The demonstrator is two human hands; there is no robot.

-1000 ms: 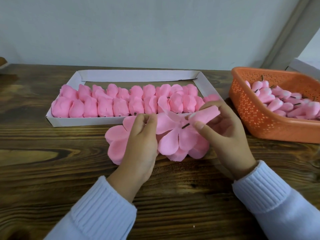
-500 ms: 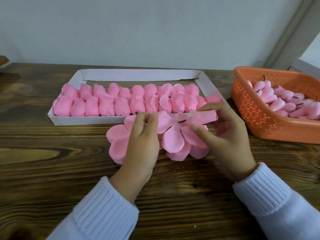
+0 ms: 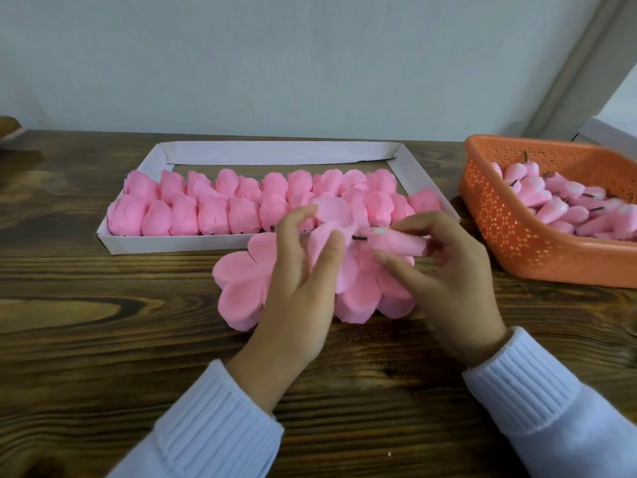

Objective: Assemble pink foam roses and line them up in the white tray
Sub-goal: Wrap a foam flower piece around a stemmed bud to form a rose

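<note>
A stack of flat pink foam petal sheets (image 3: pixel 241 281) lies on the wooden table in front of the white tray (image 3: pixel 165 244). My left hand (image 3: pixel 300 281) pinches one petal sheet (image 3: pixel 331 215) lifted off the stack. My right hand (image 3: pixel 444 270) grips a pink foam bud (image 3: pixel 396 241) lying sideways, its dark stem tip pointing left toward the lifted sheet. Two rows of finished pink roses (image 3: pixel 213 205) fill the near part of the tray.
An orange perforated basket (image 3: pixel 510 243) at the right holds several pink buds with dark stems. The tray's far strip behind the roses shows bare wood. The table's far edge meets a pale wall.
My left hand has lifted one petal sheet off the stack. My right hand has turned the bud more level, its stem tip now pointing at that sheet.
</note>
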